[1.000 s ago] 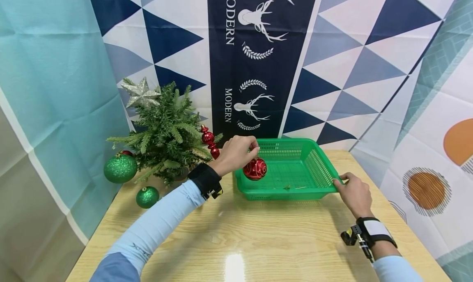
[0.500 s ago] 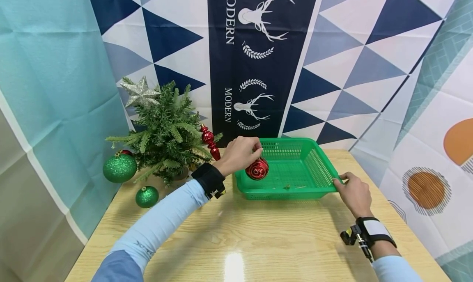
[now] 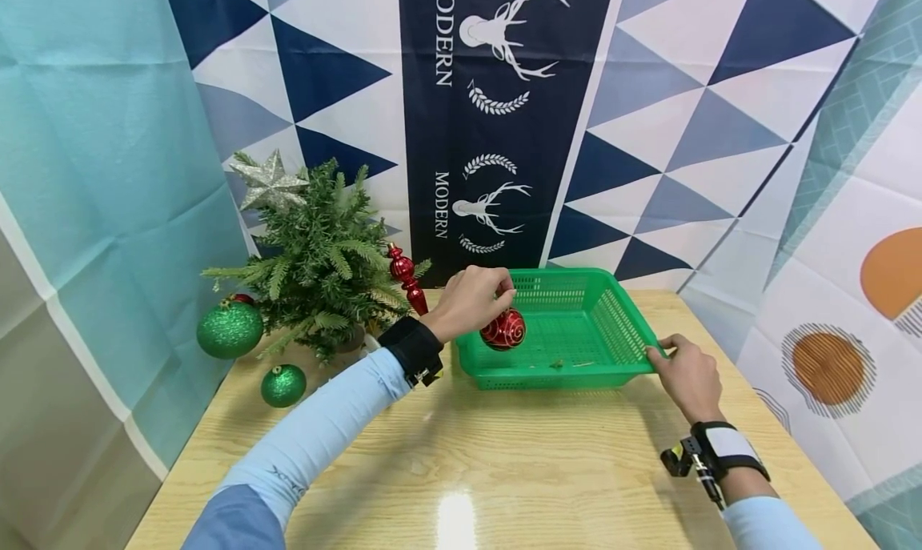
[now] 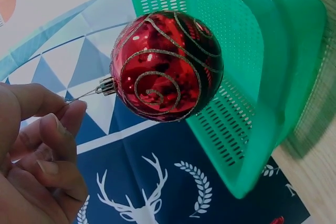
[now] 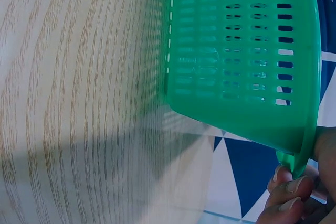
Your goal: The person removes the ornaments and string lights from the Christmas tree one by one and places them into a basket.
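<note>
The right hand [image 3: 687, 376] grips the near right corner of a green perforated plastic basket [image 3: 558, 379] (its long axis runs left to right), while the left hand [image 3: 470, 298] pinches the thin loop [image 4: 84, 96] of a shiny red round ornament [image 3: 504, 331] hanging just below its fingertips, at the basket's left end.

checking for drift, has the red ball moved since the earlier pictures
Yes: the red ball has moved slightly right in the head view, judged against the dark banner.
</note>
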